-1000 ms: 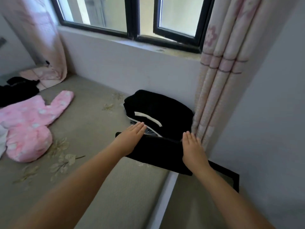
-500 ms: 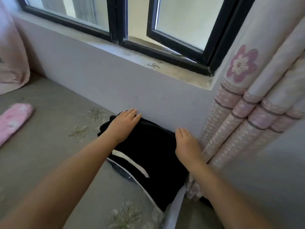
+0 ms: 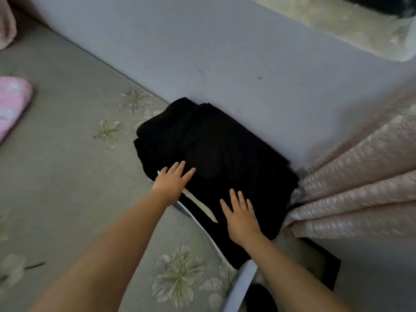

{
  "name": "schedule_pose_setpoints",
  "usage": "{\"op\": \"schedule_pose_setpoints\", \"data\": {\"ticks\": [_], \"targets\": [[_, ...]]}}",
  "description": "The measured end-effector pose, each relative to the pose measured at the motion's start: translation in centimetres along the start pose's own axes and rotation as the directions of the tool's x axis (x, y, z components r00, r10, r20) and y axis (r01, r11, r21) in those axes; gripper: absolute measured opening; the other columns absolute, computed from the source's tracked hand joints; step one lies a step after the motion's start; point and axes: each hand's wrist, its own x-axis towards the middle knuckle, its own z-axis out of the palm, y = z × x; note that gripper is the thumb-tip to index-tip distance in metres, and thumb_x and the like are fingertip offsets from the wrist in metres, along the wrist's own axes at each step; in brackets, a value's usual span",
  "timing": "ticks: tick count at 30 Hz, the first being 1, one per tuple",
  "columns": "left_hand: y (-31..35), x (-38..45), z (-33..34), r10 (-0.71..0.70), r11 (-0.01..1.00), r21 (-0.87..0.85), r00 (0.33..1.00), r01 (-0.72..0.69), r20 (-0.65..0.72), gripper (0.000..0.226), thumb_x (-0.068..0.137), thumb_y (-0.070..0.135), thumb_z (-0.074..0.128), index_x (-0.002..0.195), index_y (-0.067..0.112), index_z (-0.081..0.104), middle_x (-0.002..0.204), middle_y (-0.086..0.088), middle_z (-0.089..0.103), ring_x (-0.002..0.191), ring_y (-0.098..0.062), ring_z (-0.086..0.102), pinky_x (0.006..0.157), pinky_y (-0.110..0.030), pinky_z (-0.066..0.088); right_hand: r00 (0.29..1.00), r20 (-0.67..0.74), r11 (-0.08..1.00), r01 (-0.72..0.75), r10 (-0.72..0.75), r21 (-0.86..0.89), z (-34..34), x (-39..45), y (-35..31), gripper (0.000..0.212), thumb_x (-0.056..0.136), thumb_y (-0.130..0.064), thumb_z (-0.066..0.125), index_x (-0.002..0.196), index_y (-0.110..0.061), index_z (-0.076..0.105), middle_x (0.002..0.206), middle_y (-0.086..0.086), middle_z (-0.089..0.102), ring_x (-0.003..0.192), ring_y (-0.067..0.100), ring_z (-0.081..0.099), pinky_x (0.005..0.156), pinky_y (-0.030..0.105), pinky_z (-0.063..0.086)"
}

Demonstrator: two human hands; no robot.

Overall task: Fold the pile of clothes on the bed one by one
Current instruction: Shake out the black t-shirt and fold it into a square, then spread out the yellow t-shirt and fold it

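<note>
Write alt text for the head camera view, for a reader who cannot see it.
Two bare hands, the left hand and the right hand, lie flat with straight fingers on a stack of folded black clothes in the bed's corner, against the grey wall. A pink curtain hangs at right; a pink garment shows at far left.

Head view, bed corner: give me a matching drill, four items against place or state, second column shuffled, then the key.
Items:
1. folded black clothes stack
2. pink fluffy garment
3. pink textured curtain
4. left hand

Places or states:
A. at the far left edge of the bed
B. hanging at the right, bottom folds beside the stack
C. against the grey wall in the bed's corner
D. flat, fingers spread, on the stack's near left edge

Pairs: 1-C, 2-A, 3-B, 4-D
</note>
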Motion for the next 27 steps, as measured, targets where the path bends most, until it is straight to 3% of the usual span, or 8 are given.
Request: {"op": "schedule_pose_setpoints", "data": {"ticks": [6, 10, 14, 19, 22, 23, 25, 27], "targets": [[1.7, -1.8, 0.9, -0.072, 0.995, -0.067, 0.996, 0.068, -0.054, 0.072, 0.092, 0.012, 0.046, 0.147, 0.024, 0.001, 0.155, -0.010, 0.001, 0.143, -0.025, 0.003, 0.114, -0.041, 0.015, 0.999, 0.020, 0.998, 0.048, -0.048, -0.045, -0.2, 0.7, 0.9, 0.068, 0.093, -0.021, 0.043, 0.147, -0.019, 0.001, 0.154, 0.014, -0.012, 0.142, 0.032, -0.008, 0.115, 0.043, 0.004], [2.6, -5.3, 0.2, -0.210, 0.964, -0.191, 0.971, 0.186, -0.114, 0.061, 0.093, 0.012, 0.043, 0.146, 0.023, 0.014, 0.155, -0.006, 0.009, 0.143, -0.024, 0.005, 0.114, -0.040, 0.014, 0.980, -0.104, 0.984, 0.160, -0.167, -0.072, -2.1, 0.2, -0.3, 0.063, 0.094, -0.024, 0.043, 0.147, -0.014, 0.010, 0.155, 0.014, 0.002, 0.142, 0.030, 0.005, 0.114, 0.042, 0.012], [2.5, -11.7, 0.0, -0.473, 0.854, -0.333, 0.864, 0.400, -0.174, 0.047, 0.098, 0.019, 0.033, 0.144, 0.023, 0.024, 0.154, -0.003, 0.016, 0.143, -0.022, 0.009, 0.113, -0.040, 0.013, 0.891, -0.211, 0.915, 0.382, -0.402, -0.130, -5.3, -0.6, -4.2, 0.055, 0.096, -0.023, 0.038, 0.145, -0.013, 0.017, 0.154, 0.011, 0.011, 0.142, 0.027, 0.011, 0.114, 0.041, 0.016], [2.1, -24.6, 1.2, -0.780, 0.602, -0.419, 0.613, 0.680, -0.125, 0.044, 0.096, 0.026, 0.037, 0.140, 0.021, 0.034, 0.151, -0.004, 0.025, 0.140, -0.019, 0.019, 0.109, -0.034, 0.020, 0.620, -0.242, 0.665, 0.688, -0.747, -0.289, -8.6, -4.6, -13.9, 0.049, 0.094, -0.021, 0.038, 0.140, -0.010, 0.029, 0.152, 0.011, 0.018, 0.140, 0.024, 0.017, 0.111, 0.041, 0.018], [3.3, -34.1, 1.8, -0.888, 0.458, -0.441, 0.413, 0.772, -0.200, 0.041, 0.074, 0.025, 0.073, 0.112, 0.014, 0.064, 0.121, -0.016, 0.060, 0.115, -0.022, 0.056, 0.089, -0.030, 0.045, 0.375, -0.182, 0.416, 0.841, -0.909, -0.347, -8.9, -10.3, -21.1, 0.050, 0.091, -0.021, 0.041, 0.139, -0.010, 0.033, 0.152, 0.013, 0.020, 0.139, 0.025, 0.020, 0.111, 0.040, 0.016], [4.0, -37.4, 2.5, -0.922, 0.387, -0.455, 0.337, 0.802, -0.191, 0.042, 0.072, 0.025, 0.074, 0.112, 0.013, 0.065, 0.119, -0.016, 0.061, 0.113, -0.023, 0.057, 0.088, -0.030, 0.046, 0.286, -0.157, 0.325, 0.873, -0.945, -0.365, -8.5, -12.7, -23.5, 0.050, 0.091, -0.023, 0.042, 0.139, -0.010, 0.033, 0.151, 0.013, 0.021, 0.139, 0.025, 0.021, 0.111, 0.041, 0.015], [5.9, -43.7, 4.5, -0.979, 0.193, -0.498, 0.200, 0.845, -0.040, 0.046, 0.090, 0.031, 0.051, 0.134, 0.017, 0.045, 0.142, -0.011, 0.041, 0.133, -0.020, 0.035, 0.103, -0.032, 0.031, 0.125, -0.105, 0.156, 0.904, -0.987, -0.399, -7.3, -17.9, -28.0, 0.048, 0.093, -0.028, 0.041, 0.138, -0.011, 0.036, 0.151, 0.011, 0.023, 0.139, 0.024, 0.021, 0.111, 0.043, 0.012], [8.5, -49.9, 6.9, -0.999, 0.004, -0.496, 0.027, 0.868, 0.038, 0.049, 0.095, 0.036, 0.038, 0.141, 0.021, 0.030, 0.148, -0.004, 0.031, 0.137, -0.017, 0.025, 0.106, -0.033, 0.024, 0.008, -0.039, 0.023, 0.908, -0.999, -0.418, -5.2, -23.4, -31.7, 0.049, 0.094, -0.034, 0.039, 0.138, -0.012, 0.036, 0.152, 0.010, 0.022, 0.140, 0.024, 0.018, 0.112, 0.046, 0.010]]}}
